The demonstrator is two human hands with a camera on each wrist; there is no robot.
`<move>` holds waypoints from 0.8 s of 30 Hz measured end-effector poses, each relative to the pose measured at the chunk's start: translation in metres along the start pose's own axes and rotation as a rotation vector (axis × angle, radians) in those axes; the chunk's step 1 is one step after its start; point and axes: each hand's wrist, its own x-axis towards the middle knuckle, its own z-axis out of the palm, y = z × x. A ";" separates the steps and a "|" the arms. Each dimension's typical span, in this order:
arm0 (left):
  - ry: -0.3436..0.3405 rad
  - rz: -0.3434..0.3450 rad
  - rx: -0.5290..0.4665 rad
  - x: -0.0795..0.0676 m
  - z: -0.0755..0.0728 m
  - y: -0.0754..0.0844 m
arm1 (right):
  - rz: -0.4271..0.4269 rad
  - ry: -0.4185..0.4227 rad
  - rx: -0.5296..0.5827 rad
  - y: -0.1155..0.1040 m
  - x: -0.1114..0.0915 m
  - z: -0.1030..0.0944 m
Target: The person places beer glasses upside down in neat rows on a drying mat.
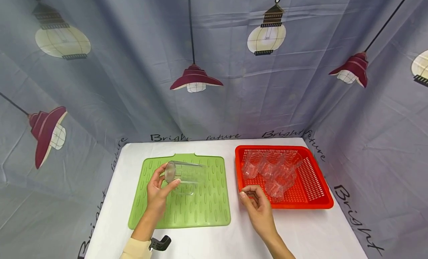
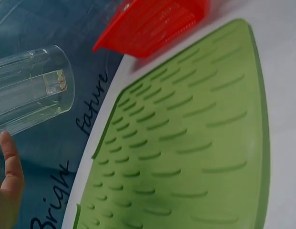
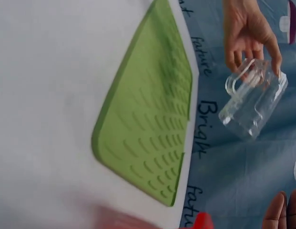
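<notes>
My left hand (image 1: 157, 196) grips a clear glass mug (image 1: 190, 173) near its base, fingers on one side and thumb on the other. Lying sideways in the air over the green mat (image 1: 197, 216), the mug points its mouth to the right. Its looped handle shows in the right wrist view, on the mug (image 3: 255, 105). My right hand (image 1: 260, 214) is by the front left corner of the red basket (image 1: 307, 206), fingers loosely curled and holding nothing. Whether it touches the rim I cannot tell. Several clear glasses (image 1: 267, 164) lie in the basket.
A white table (image 1: 207, 244) carries the mat on the left and the basket on the right. Behind and at both sides hangs a grey-blue curtain (image 1: 214, 114) with printed lamps. A dark band (image 1: 160, 243) is on the left wrist.
</notes>
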 end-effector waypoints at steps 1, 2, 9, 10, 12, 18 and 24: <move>0.010 -0.002 0.018 0.003 -0.003 0.000 | 0.000 0.002 -0.004 0.002 0.000 -0.002; 0.019 -0.001 0.039 0.006 -0.006 0.001 | 0.001 0.006 -0.011 0.004 -0.001 -0.004; 0.050 0.023 0.146 0.026 -0.024 0.003 | -0.024 0.042 -0.020 0.011 0.000 -0.014; 0.054 0.023 0.161 0.029 -0.027 0.003 | -0.027 0.047 -0.018 0.012 0.000 -0.015; 0.061 0.019 0.183 0.033 -0.032 0.003 | -0.031 0.058 -0.017 0.013 0.001 -0.017; 0.091 -0.006 0.279 0.044 -0.045 0.002 | -0.040 0.073 -0.038 0.014 0.001 -0.021; 0.099 -0.004 0.356 0.056 -0.053 -0.002 | -0.035 0.072 -0.070 0.012 0.003 -0.030</move>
